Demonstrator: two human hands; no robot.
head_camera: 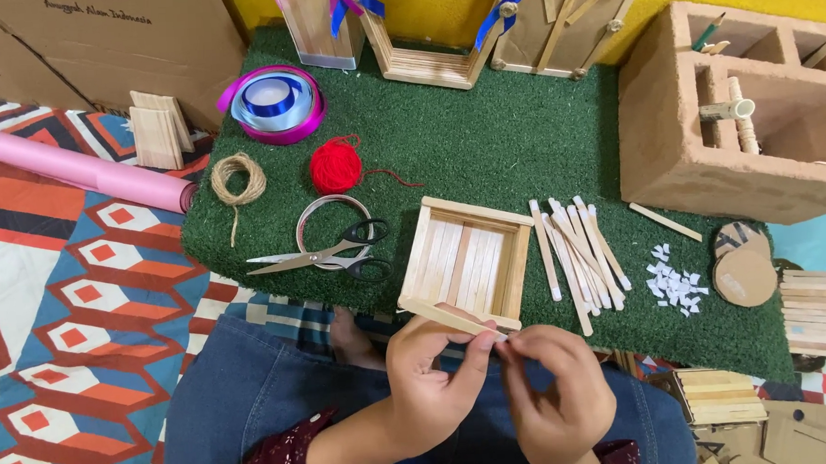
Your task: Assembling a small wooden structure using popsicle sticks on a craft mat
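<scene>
A: At the near edge of the green artificial-grass mat (483,145), a flat pale wooden craft stick (446,317) is held just above the lap. How are the hands recorded?

B: The left hand (433,375) is closed around the stick's right end, thumb and forefinger pinched. The right hand (555,393) is drawn narrow, its fingertips (513,346) meeting that same end; something tiny may be pinched there, but it cannot be told.

A: Position of the stick relative to the tray?

B: It is laid across the front edge of the square shallow tray of pale wooden sticks (467,262), touching or just over it; contact cannot be confirmed.

A: Handling judgement?

B: The stick is judged very light, stiff along its length, liable to snap if bent across the flat. It is best taken by the narrow edges near one end, as is seen now. The tray is judged fragile at its joints.

A: Surroundings noted?

B: A loose bundle of like wooden sticks (576,248) is seen right of the tray, small white paper scraps (675,284) beyond it. Black-handled steel scissors (326,254) are laid left of the tray, a red yarn ball (336,165) and a coil of brown twine (237,179) farther back.
</scene>
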